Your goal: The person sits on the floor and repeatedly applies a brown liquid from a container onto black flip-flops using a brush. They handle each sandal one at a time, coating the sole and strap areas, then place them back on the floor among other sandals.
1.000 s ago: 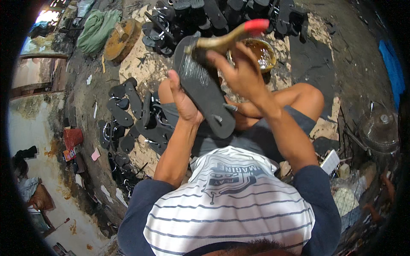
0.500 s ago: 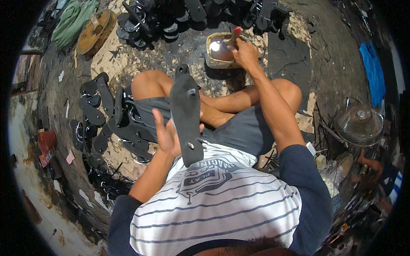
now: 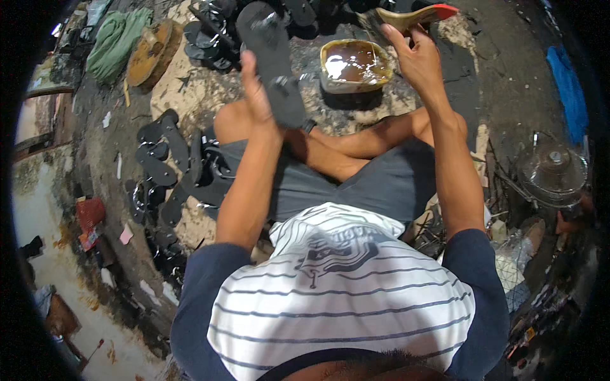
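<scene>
A black flip-flop sole [image 3: 267, 47] is held up ahead of my left knee, with wet-looking patches near its far end and its near part. My left hand [image 3: 258, 101] is closed on it from the left side, thumb upright along its edge; the other fingers are hidden behind it. My right hand [image 3: 419, 60] grips a brush [image 3: 410, 19] with a wooden, red-ended handle. Its dark bristles point left, above and beyond a squarish tub [image 3: 349, 87] of glossy brown liquid. The tub stands on the floor between my hands.
Several black flip-flops [image 3: 155, 159] lie in a heap by my left knee, and more are piled at the far side. A round wooden block [image 3: 152, 54] and a green cloth [image 3: 117, 44] are far left. A fan [image 3: 556, 168] and blue cloth [image 3: 567, 95] sit right.
The sole has moved up and away from my lap with my left hand. My right hand has lifted the brush out of the tub, up and to the right.
</scene>
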